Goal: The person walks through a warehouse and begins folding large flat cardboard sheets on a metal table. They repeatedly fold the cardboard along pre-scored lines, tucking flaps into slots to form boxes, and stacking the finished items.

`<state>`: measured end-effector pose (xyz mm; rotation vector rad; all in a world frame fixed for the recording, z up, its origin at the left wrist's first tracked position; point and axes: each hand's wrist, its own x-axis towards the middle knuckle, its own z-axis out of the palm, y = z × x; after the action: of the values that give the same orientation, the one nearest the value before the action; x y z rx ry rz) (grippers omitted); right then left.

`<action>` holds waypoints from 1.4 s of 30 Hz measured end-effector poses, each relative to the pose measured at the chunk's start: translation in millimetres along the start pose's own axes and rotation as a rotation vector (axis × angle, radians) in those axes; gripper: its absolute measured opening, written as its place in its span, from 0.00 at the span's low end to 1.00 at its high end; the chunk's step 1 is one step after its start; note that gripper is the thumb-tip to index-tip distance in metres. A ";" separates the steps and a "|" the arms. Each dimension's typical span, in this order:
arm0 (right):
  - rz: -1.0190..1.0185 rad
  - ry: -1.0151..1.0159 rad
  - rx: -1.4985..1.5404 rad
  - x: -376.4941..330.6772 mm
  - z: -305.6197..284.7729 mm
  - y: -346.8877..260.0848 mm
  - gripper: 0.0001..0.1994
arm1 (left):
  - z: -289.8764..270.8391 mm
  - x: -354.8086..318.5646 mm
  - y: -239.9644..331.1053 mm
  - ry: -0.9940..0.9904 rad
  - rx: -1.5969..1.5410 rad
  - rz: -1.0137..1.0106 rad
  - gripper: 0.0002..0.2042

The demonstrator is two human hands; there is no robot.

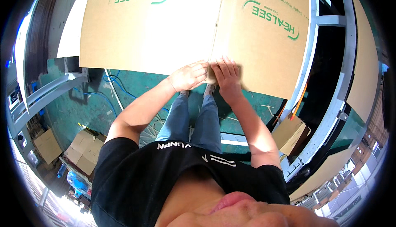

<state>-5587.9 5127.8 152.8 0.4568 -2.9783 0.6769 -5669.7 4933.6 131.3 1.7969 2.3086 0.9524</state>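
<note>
A large brown cardboard sheet (pixel 136 33) with green print spreads out in front of me at waist height. A seam (pixel 216 25) runs away from me between it and a narrower printed cardboard panel (pixel 272 58) on the right; whether this is a fold or a gap I cannot tell. My left hand (pixel 193 76) is closed at the near edge, its fingers together on the left sheet beside the seam, the thumb hidden. Just across the seam, my right hand (pixel 227 74) lies on the right panel with its fingers stretched out. Strong light washes out the middle of the cardboard.
A pale metal frame (pixel 330 103) curves along the right side. Blue hoses (pixel 117 84) lie on the green floor (pixel 74 111) at the left. Cardboard boxes (pixel 84 150) stand low at the left, and another open box (pixel 292 132) sits at the right. Stacked sheets (pixel 39 33) rise at the far left.
</note>
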 end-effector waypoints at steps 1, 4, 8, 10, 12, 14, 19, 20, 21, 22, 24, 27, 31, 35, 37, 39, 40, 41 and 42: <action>-0.061 -0.046 0.048 7.5 -9.8 0.8 0.26 | 2.2 -0.1 2.2 0.049 0.024 -0.034 0.12; -0.234 -0.160 0.226 33.6 -33.5 4.7 0.23 | -0.7 2.6 9.0 0.178 0.054 -0.151 0.17; -0.400 -0.178 0.371 53.1 -20.3 23.4 0.15 | 1.2 -4.6 0.0 0.188 0.017 -0.205 0.23; -0.401 -0.075 0.436 59.0 -13.1 26.7 0.09 | 2.6 -0.6 -5.4 0.185 0.043 -0.232 0.25; -0.387 -0.031 0.451 55.9 -5.6 31.0 0.09 | 5.5 1.2 -5.3 0.179 0.079 -0.235 0.26; -0.371 -0.028 0.460 55.2 -7.0 34.8 0.10 | 5.8 3.3 -5.7 0.169 0.110 -0.231 0.26; -0.357 -0.048 0.475 52.7 0.5 36.0 0.13 | 5.7 2.7 -8.0 0.177 0.132 -0.255 0.26; -0.346 -0.056 0.466 49.5 2.1 35.5 0.14 | 6.6 2.9 -6.1 0.179 0.123 -0.258 0.26; -0.339 -0.060 0.479 47.2 1.6 35.5 0.14 | 7.9 2.5 -3.4 0.174 0.105 -0.274 0.27; -0.330 -0.060 0.490 42.3 2.8 34.4 0.14 | 11.1 -2.0 0.8 0.166 0.087 -0.286 0.29; -0.328 -0.076 0.485 39.0 3.3 42.0 0.17 | 13.4 2.0 -1.0 0.138 0.048 -0.309 0.32; -0.104 -0.215 0.539 13.1 -30.2 52.8 0.28 | -6.1 11.5 10.6 -0.011 0.015 -0.319 0.39; 0.473 0.253 -0.127 -46.2 -68.7 121.1 0.32 | -14.1 14.0 14.5 -0.107 0.031 -0.320 0.43; 0.819 0.475 -0.036 -98.8 -91.1 195.2 0.35 | -27.9 22.2 18.3 -0.131 0.010 -0.344 0.42; 0.880 0.418 0.107 -103.0 -101.7 202.3 0.36 | -34.6 26.3 22.2 -0.137 0.022 -0.363 0.41; 0.949 0.406 0.110 -101.7 -98.7 201.5 0.38 | -33.1 23.9 20.2 -0.155 0.033 -0.348 0.42; 0.999 0.416 0.088 -98.2 -98.7 203.4 0.40 | -32.5 23.1 19.1 -0.163 0.040 -0.342 0.42; 0.999 0.425 0.113 -99.6 -98.1 204.1 0.40 | -30.7 22.6 19.6 -0.150 0.043 -0.333 0.42; 1.000 0.435 0.138 -100.7 -98.6 204.9 0.40 | -29.6 21.9 19.2 -0.137 0.045 -0.325 0.42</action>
<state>-5553.9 5374.0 145.1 -1.1048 -2.5665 0.8636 -5672.4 4943.0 171.6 1.3889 2.4462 0.7087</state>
